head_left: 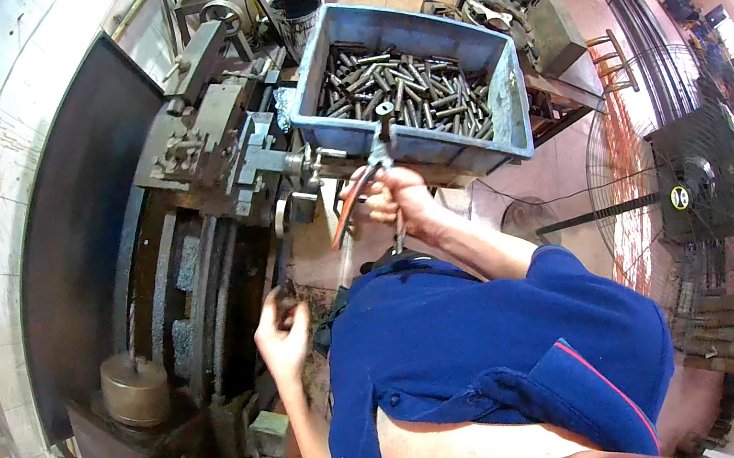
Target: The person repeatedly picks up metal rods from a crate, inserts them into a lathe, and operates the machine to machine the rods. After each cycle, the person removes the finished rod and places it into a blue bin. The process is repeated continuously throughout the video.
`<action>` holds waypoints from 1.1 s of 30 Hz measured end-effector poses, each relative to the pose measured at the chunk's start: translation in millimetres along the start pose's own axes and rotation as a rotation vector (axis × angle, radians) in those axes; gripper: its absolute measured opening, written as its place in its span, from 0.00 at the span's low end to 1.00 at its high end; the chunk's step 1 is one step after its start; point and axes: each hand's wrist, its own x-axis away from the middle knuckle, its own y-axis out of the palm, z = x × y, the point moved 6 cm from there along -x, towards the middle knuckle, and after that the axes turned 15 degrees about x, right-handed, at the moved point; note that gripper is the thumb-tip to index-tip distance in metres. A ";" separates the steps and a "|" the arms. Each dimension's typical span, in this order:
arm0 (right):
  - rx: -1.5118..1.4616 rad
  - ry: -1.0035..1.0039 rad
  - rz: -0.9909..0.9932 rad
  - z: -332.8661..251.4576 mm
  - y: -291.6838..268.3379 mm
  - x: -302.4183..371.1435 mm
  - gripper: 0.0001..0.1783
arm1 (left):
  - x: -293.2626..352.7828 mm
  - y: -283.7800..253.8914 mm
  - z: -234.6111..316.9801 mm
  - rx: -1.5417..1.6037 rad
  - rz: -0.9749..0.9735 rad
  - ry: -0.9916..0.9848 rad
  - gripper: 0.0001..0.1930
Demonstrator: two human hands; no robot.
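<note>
Pliers [380,161], steel w/ orange handles, were gripped in R hand [401,197], dark hollow metal cylinder [384,113] at their tip; blue plastic bin [507,91] beyond held many metal rods [412,90]. Probably mid-batch, qty left unclear. L hand [284,332] curled, grip couldn't tell.

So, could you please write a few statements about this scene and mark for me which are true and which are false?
1. The right hand grips the pliers. True.
2. Both hands are on the pliers. False: only the right one is; the left hand is beside the lathe.
3. The blue crate contains many short metal rods. True.
4. The large fan stands on the person's left. False: it stands on the person's right.
5. The person wears a blue shirt. True.
</note>
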 end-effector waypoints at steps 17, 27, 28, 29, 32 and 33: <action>-0.009 0.506 -0.599 44.9 4.9 -6.3 0.43 | 164.2 6.0 -106.2 -0.217 0.520 -0.346 0.23; 0.287 0.666 -0.806 89.4 71.1 19.5 0.40 | 434.9 -43.2 -131.2 -0.100 1.425 -0.448 0.17; 0.322 0.657 -0.794 94.0 80.1 27.2 0.39 | 471.9 -46.9 -154.4 -0.152 1.478 -0.534 0.17; 0.307 0.681 -0.823 101.5 86.8 32.7 0.40 | 502.2 -47.7 -174.9 -0.199 1.523 -0.618 0.17; 0.346 0.738 -0.867 126.2 104.7 51.0 0.37 | 536.4 -44.0 -208.5 -0.179 1.442 -0.798 0.18; 0.361 0.754 -0.853 133.5 110.6 61.8 0.33 | 537.2 -44.5 -215.3 -0.158 1.408 -0.802 0.19</action>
